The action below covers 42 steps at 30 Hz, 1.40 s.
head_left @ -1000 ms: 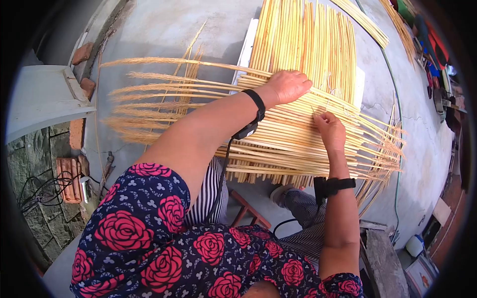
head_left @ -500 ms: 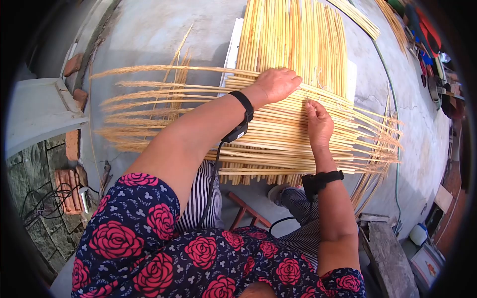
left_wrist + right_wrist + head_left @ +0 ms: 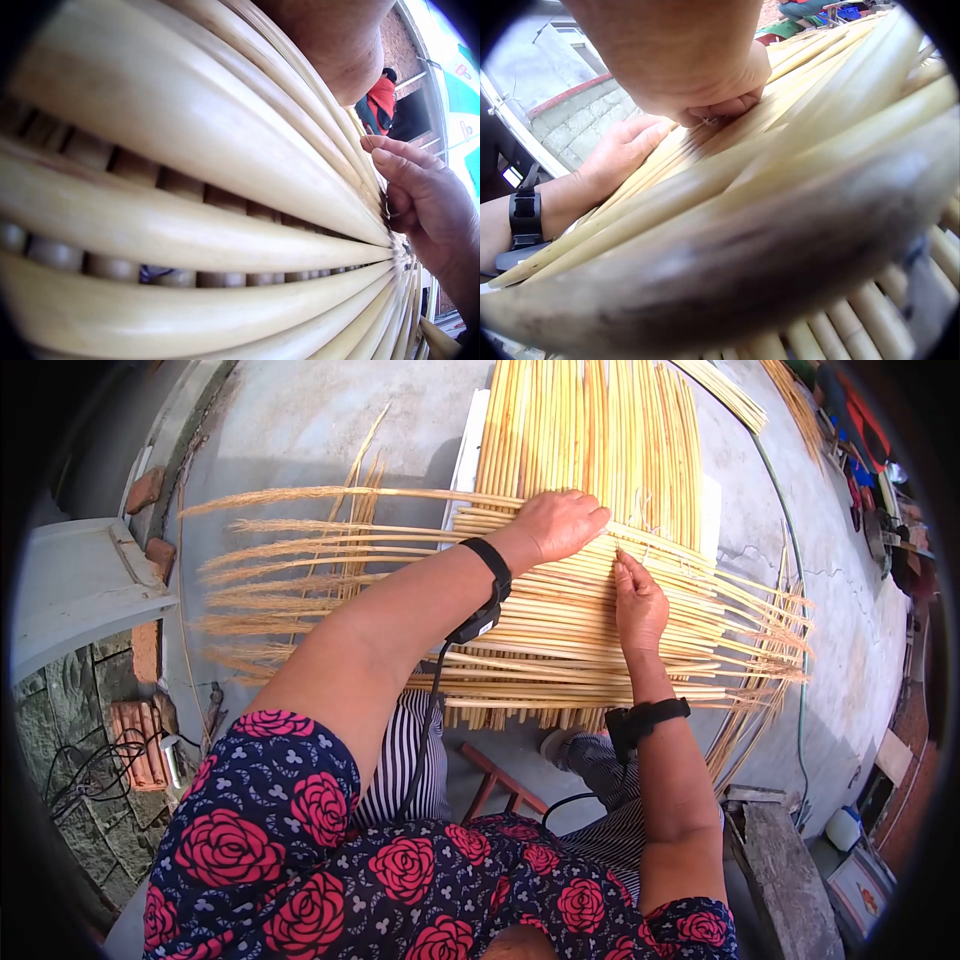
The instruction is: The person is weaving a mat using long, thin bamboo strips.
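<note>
My left hand (image 3: 562,525) presses on the upper stalks of a layer of pale plant stalks (image 3: 530,600) with feathery tips, laid crosswise over a lengthwise row of stalks (image 3: 580,430). Just to its right, my right hand (image 3: 640,605) pinches a thin thread-like strand between thumb and forefinger, close over the stalks. The left wrist view shows those pinching fingertips (image 3: 373,146) and the strand's fine end. White thread (image 3: 640,510) lies on the stalks near the right hand. In the right wrist view, the left hand (image 3: 626,150) lies along the stalks, its fingers fairly straight.
White board edges (image 3: 468,450) show beside the lengthwise stalks. More loose stalks (image 3: 725,395) lie on the concrete floor, near a green hose (image 3: 785,510). A reddish stool frame (image 3: 500,775) stands by the person's legs. Bricks and dark cable (image 3: 95,770) are at left.
The right hand has shifted slightly up and left over the stalks, toward the left hand, its thumb and forefinger now pointing upward. The left hand stays on the upper stalks; the head view has shifted.
</note>
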Tool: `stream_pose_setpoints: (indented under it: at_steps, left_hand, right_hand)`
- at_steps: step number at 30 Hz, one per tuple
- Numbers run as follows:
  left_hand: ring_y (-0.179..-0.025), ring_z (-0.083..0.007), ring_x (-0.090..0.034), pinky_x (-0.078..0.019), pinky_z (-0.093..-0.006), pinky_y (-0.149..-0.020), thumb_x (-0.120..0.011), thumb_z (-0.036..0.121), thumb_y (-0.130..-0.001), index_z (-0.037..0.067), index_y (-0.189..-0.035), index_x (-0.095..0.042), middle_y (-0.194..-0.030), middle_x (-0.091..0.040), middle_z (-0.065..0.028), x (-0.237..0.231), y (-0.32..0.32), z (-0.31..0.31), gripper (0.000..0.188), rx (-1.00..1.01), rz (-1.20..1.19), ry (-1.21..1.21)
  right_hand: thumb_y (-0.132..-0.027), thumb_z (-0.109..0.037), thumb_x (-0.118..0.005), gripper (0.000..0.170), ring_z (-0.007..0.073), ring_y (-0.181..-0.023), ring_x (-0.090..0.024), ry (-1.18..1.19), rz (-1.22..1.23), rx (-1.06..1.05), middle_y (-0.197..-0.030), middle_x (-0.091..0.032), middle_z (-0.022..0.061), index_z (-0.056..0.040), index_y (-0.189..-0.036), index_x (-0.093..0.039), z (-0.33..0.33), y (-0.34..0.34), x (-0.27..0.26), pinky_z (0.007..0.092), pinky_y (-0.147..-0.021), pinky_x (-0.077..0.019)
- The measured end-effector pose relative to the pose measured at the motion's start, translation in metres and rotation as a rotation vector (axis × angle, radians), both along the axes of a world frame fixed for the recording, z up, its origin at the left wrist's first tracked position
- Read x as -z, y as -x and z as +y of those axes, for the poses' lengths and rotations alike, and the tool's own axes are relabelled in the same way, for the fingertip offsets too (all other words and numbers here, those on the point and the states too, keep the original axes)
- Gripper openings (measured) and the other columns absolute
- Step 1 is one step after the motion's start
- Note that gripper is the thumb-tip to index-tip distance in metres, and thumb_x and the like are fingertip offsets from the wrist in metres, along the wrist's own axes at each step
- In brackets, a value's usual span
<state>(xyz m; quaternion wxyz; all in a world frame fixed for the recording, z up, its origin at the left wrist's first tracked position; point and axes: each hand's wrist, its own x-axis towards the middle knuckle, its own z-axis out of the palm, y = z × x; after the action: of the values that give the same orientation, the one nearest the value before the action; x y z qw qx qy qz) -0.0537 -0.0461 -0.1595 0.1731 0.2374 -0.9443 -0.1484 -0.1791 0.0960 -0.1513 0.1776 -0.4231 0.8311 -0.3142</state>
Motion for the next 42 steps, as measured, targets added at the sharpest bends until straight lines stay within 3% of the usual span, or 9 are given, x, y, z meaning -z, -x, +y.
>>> stream_pose_setpoints:
  at_steps: [28,33,36,39,42]
  left_hand:
    - [-0.083,-0.0216,-0.059,-0.0515,-0.0342,-0.067,-0.054,0.023,-0.083,0.011,-0.101,-0.06,-0.081,-0.058,-0.0044,0.003,0.003,-0.002,0.022,0.005,0.012,0.036]
    - [-0.084,-0.0225,-0.059,-0.0512,-0.0356,-0.068,-0.054,0.023,-0.084,0.011,-0.101,-0.06,-0.083,-0.059,-0.0046,0.002,0.0,-0.002,0.022,0.005,0.042,0.004]
    - [-0.086,-0.0231,-0.059,-0.0509,-0.0365,-0.07,-0.053,0.023,-0.084,0.011,-0.101,-0.06,-0.084,-0.059,-0.0049,0.0,0.0,-0.002,0.022,0.003,-0.002,-0.034]
    - [-0.088,-0.023,-0.058,-0.0506,-0.0368,-0.071,-0.052,0.023,-0.085,0.011,-0.102,-0.06,-0.085,-0.059,-0.0049,-0.002,0.0,-0.002,0.022,0.0,-0.026,-0.035]
    - [-0.085,-0.0244,-0.059,-0.0508,-0.0362,-0.07,-0.05,0.016,-0.081,0.009,-0.083,-0.055,-0.08,-0.058,-0.0068,-0.003,0.0,-0.001,0.009,-0.003,0.049,-0.028]
  right_hand:
    - [-0.087,-0.032,-0.059,0.02,0.0208,-0.077,-0.065,-0.025,0.002,0.083,-0.087,-0.068,0.0067,-0.0234,-0.102,-0.068,-0.004,-0.002,0.007,0.0302,-0.068,-0.0495]
    - [-0.087,-0.027,-0.059,0.023,0.0163,-0.084,-0.065,-0.075,-0.18,0.124,-0.095,-0.068,0.0064,-0.015,-0.105,-0.067,-0.009,-0.006,-0.001,0.0264,-0.077,-0.0478]
    - [-0.089,-0.02,-0.059,0.025,0.0022,-0.067,-0.05,0.017,-0.195,0.085,-0.088,-0.066,-0.0018,-0.0064,-0.109,-0.064,-0.01,-0.004,0.005,0.0183,-0.064,-0.0444]
    - [-0.087,-0.025,-0.06,0.023,0.0138,-0.084,-0.064,0.004,-0.236,0.115,-0.095,-0.068,0.0076,-0.011,-0.104,-0.067,-0.011,-0.003,0.004,0.0254,-0.077,-0.0475]
    - [-0.087,-0.024,-0.061,0.023,0.0127,-0.083,-0.064,-0.008,-0.254,0.156,-0.094,-0.068,0.0082,-0.0097,-0.103,-0.067,-0.013,-0.005,0.005,0.0249,-0.077,-0.0473]
